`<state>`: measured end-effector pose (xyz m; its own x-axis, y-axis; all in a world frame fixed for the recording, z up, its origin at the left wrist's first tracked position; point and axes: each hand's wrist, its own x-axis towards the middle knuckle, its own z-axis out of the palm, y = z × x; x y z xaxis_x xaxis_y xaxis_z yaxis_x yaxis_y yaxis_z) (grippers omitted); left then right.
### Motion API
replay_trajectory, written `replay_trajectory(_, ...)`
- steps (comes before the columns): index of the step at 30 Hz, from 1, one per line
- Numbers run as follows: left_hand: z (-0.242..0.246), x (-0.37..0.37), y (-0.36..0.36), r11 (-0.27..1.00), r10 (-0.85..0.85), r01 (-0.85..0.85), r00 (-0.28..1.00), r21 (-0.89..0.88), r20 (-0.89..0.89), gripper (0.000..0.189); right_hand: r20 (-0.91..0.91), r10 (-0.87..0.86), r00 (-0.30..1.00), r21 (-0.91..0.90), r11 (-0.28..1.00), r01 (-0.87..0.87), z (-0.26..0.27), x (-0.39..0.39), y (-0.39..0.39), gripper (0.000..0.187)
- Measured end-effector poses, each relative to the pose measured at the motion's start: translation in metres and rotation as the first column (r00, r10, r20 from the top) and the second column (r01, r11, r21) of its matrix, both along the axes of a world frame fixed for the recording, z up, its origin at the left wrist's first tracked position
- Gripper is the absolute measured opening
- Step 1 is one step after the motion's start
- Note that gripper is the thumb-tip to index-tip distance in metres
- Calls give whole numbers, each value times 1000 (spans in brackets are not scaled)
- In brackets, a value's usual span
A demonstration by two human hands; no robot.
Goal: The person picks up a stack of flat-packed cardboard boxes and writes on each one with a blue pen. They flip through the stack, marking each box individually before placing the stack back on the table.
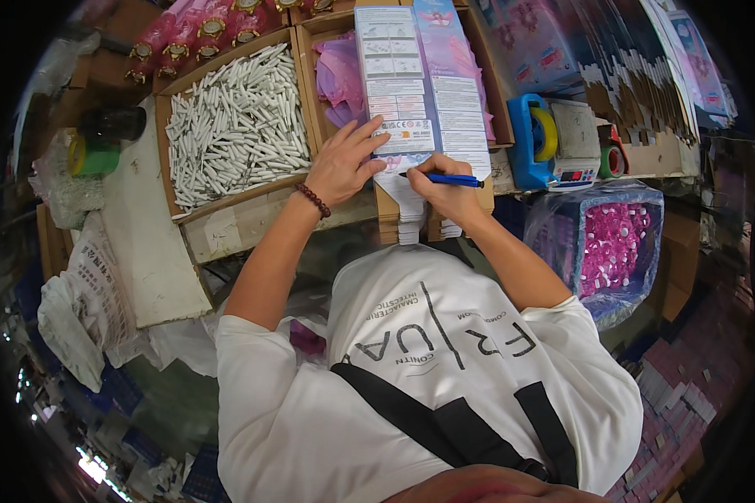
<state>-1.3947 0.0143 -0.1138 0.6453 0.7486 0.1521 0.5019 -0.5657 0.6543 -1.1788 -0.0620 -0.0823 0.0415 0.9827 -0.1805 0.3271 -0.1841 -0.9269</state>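
A stack of flat printed cardboard boxes [459,116] lies before me, blue and pink with panels of print and drawings. My right hand [443,188] grips a blue pen [453,180], its tip at the white flap [402,188] on the near end of the top box. Flat on the left side of the same box rests my left hand [346,160], fingers spread and holding nothing. Under the stack, pink and purple plastic pieces [338,75] show in a cardboard tray.
Left of the stack, a cardboard tray holds many white screwdrivers [239,126]. A blue tape dispenser [525,141] and a digital scale [572,144] stand to the right. Below them hangs a plastic-lined blue crate [653,236] of pink bottles [613,245]. Pink figures [195,31] lie at the back left.
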Motion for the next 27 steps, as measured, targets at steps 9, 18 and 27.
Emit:
replay_trajectory(9, 4, -1, 4, 1000, -28, 29, 998, 9, -54, 42, 108, -10, 994, 32, 999, 7, 2, -7, 1, 20)
replay_trajectory(18, 7, 11, 1, 997, -73, 71, 995, -28, -67, 59, -109, -94, 990, 145, 983, 109, 8, -6, -1, 18)
replay_trajectory(27, 12, 23, 4, 989, -143, 142, 988, -32, -50, 55, 170, -7, 985, 35, 999, 1, 18, -10, -1, 21)
